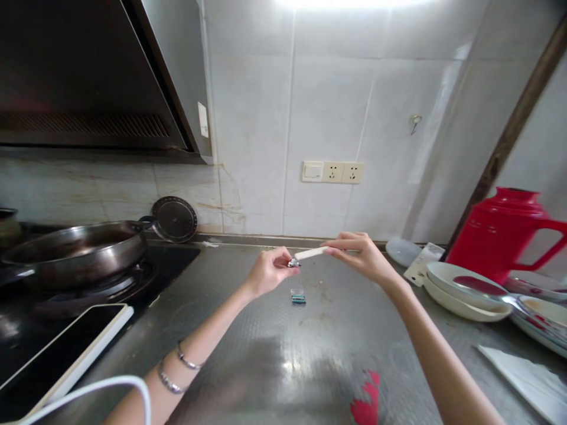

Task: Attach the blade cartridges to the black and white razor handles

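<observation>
Near the middle of the metal counter [248, 360], my left hand [267, 273] pinches a small silvery item [293, 262] between thumb and fingers. My right hand [359, 255] holds a white stick-like piece [310, 253] by its right end. The left end of the white piece meets or overlaps the silvery item; whether they are joined cannot be made out. Below the hands, a small teal and dark piece [298, 299] lies on the counter.
A pan [84, 260] sits on the stove at left, with a phone [66, 360] and white cable [128, 381] before it. At right stand a red thermos [500, 236], bowls [465, 292] and a white sheet [529, 378]. A range hood [88, 77] overhangs the stove.
</observation>
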`<state>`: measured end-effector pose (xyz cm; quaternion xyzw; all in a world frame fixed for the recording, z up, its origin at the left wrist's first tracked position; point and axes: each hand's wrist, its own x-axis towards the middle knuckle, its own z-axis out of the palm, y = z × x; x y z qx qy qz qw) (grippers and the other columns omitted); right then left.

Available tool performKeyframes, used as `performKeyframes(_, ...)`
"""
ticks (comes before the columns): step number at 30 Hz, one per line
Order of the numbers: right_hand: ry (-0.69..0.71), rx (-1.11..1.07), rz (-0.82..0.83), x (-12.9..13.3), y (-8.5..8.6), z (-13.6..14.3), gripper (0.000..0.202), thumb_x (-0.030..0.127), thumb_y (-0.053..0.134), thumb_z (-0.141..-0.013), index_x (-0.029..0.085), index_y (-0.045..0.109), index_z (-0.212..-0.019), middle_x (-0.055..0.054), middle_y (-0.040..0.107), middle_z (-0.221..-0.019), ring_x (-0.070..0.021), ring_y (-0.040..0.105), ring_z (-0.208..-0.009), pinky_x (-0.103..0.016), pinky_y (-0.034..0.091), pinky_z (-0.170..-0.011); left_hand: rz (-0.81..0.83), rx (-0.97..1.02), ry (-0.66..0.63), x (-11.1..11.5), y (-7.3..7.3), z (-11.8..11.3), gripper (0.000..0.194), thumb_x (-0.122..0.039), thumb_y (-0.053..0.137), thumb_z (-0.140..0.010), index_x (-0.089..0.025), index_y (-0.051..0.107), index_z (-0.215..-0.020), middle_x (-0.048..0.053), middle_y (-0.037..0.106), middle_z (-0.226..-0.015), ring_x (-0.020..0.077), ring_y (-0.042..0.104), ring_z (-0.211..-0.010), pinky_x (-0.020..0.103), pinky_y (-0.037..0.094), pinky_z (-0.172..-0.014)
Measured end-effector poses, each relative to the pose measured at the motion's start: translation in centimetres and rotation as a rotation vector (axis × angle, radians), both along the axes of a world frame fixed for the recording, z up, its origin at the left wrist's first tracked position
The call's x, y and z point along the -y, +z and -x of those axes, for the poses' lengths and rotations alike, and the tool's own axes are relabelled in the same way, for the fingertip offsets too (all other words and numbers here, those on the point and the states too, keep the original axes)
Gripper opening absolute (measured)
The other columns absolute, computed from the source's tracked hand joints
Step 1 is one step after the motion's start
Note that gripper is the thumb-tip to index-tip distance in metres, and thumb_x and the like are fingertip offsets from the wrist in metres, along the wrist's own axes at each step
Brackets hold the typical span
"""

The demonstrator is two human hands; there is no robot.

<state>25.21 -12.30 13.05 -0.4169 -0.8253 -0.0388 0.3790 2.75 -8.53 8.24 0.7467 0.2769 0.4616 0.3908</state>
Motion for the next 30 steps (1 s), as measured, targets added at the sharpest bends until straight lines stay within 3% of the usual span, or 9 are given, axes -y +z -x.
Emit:
performKeyframes(9, 0.018, -0.052, 0.038, -0.1, 0.0, -0.1, 0.035, 0.048, 0.049, -0.082, 0.022, 0.072, -0.089, -0.005, 0.065, -0.073, -0.0147, 0.057, -0.066, -0.027, 0.04, -0.068, -0.02, -0.002, 0.007, 0.0, 0.0, 0.0, 0.021, -0.022, 0.072, -0.061, -0.014, 0.053, -0.066, 0.001, 0.065, -0.068, 0.0126, 0.062, -0.066, 0.024, 0.049, -0.064)
performKeyframes(14, 0.108, -0.023, 0.067, 0.2, 0.2, 0.0, 0.036, 0.048, 0.049, -0.082, 0.022, 0.071, -0.091, -0.003, 0.064, -0.07, -0.0131, 0.055, -0.062, -0.026, 0.041, -0.067, -0.014, 0.005, -0.011, -0.1, -0.2, 0.0, 0.021, -0.024, 0.071, -0.063, -0.015, 0.053, -0.067, 0.002, 0.066, -0.07, 0.013, 0.062, -0.067, 0.024, 0.048, -0.063)
performKeyframes(30, 0.095, -0.093, 0.129, -0.2, -0.1, -0.9, 0.032, 0.044, 0.053, -0.081, 0.019, 0.072, -0.09, -0.005, 0.064, -0.075, -0.0152, 0.057, -0.068, -0.025, 0.041, -0.064, 0.038, 0.041, -0.009, -0.2, 0.0, 0.1, 0.024, -0.023, 0.071, -0.061, -0.014, 0.05, -0.066, 0.001, 0.064, -0.067, 0.0112, 0.06, -0.063, 0.021, 0.045, -0.059)
